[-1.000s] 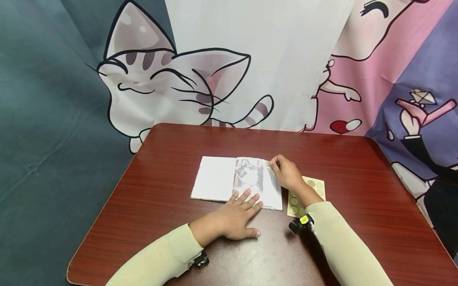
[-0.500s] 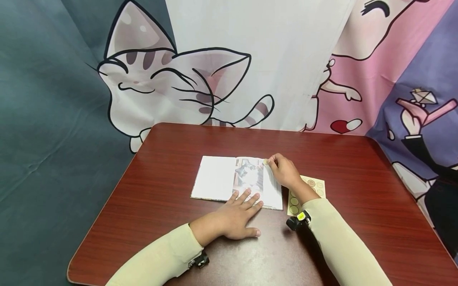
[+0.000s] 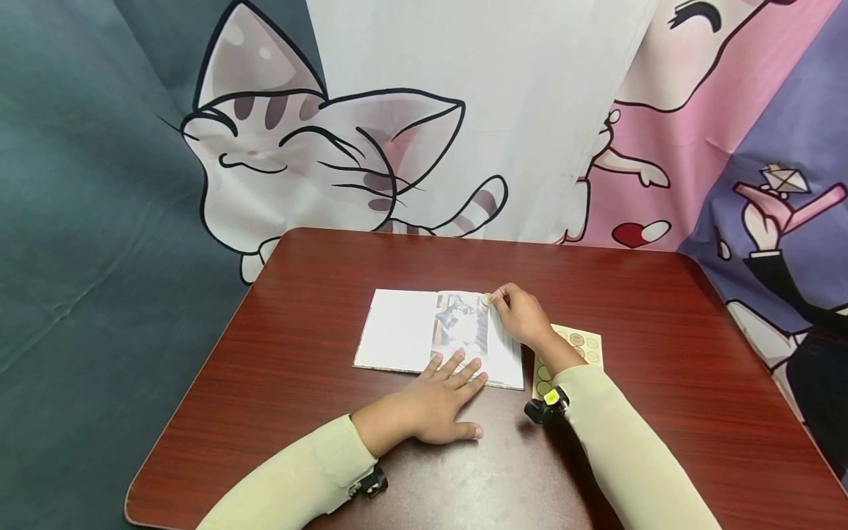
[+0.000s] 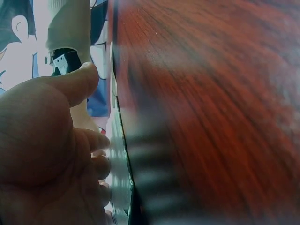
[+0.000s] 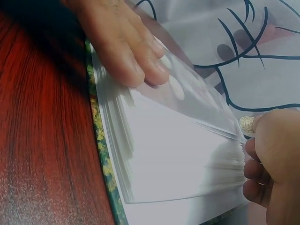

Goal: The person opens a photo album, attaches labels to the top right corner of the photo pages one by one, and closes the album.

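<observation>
An open book (image 3: pixel 397 331) lies on the table, its left page blank and a pale printed picture (image 3: pixel 460 324) on the right side. My left hand (image 3: pixel 440 405) rests with spread, straight fingers on the lower edge of the pages. At the top of the right page, my right hand (image 3: pixel 525 316) pinches a small round gold sticker (image 5: pixel 246 125) between thumb and finger. The sticker overlaps the picture's upper right corner in the head view. From the right wrist, the stacked page edges (image 5: pixel 124 140) and a green-yellow cover edge (image 5: pixel 101 140) show below the left fingers.
A yellowish sheet of round stickers (image 3: pixel 586 344) lies right of the book, partly hidden under the right forearm. The reddish-brown table (image 3: pixel 298 309) extends around both. Behind it hangs a curtain (image 3: pixel 530 110) with cartoon cats.
My right hand has slid a little left with the sticker, from the page's right margin to the picture's upper corner. The left hand and book have stayed still.
</observation>
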Motion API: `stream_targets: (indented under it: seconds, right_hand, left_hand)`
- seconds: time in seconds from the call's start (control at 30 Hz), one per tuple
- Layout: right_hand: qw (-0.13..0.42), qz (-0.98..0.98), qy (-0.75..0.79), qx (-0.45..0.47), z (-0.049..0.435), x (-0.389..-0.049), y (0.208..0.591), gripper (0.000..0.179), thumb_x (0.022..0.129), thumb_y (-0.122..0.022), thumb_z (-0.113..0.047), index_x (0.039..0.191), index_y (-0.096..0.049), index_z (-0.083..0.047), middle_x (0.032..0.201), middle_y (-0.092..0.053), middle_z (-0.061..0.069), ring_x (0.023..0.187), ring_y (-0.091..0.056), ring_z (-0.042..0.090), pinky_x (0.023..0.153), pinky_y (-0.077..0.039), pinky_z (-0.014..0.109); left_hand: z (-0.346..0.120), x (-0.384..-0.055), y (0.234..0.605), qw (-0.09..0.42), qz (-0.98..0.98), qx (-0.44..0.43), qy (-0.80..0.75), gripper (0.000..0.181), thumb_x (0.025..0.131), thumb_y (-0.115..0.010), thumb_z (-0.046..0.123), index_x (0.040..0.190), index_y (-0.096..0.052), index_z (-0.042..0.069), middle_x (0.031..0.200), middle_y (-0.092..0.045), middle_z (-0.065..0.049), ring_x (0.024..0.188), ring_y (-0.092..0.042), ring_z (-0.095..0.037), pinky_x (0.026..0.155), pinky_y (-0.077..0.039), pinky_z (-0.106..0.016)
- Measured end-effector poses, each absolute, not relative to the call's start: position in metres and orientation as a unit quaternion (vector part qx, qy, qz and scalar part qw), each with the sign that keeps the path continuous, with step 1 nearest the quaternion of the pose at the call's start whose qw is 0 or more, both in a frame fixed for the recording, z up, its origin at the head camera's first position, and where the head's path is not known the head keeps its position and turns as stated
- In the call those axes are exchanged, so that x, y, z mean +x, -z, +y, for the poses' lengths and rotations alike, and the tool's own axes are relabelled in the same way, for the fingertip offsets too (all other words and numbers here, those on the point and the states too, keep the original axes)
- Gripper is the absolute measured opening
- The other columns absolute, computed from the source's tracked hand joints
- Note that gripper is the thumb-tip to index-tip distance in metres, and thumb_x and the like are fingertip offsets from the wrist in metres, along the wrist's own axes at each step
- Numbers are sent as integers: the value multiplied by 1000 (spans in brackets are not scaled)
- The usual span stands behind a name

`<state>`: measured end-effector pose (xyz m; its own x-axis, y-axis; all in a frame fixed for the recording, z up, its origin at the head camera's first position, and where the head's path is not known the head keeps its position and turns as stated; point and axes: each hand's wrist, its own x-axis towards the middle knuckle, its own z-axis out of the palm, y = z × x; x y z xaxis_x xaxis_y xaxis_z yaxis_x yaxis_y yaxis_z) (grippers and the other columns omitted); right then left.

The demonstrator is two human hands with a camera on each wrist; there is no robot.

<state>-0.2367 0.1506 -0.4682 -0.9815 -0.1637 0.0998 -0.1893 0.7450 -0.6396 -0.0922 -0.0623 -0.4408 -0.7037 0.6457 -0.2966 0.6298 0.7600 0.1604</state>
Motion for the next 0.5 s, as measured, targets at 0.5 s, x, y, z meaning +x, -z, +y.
stream_targets:
  seconds: [0.5]
  right_hand:
    - [12,-936,-338,97,144,-239,472,25,107,-52,-29,104,-62,-7,98,-68,13,92,-62,31,84,-49,49]
  left_hand:
    - [-63,-92,441,170,923,345,-24,87,97,-46,72,165,-21,24,171,-7,2,156,3,-24,124,-3,-49]
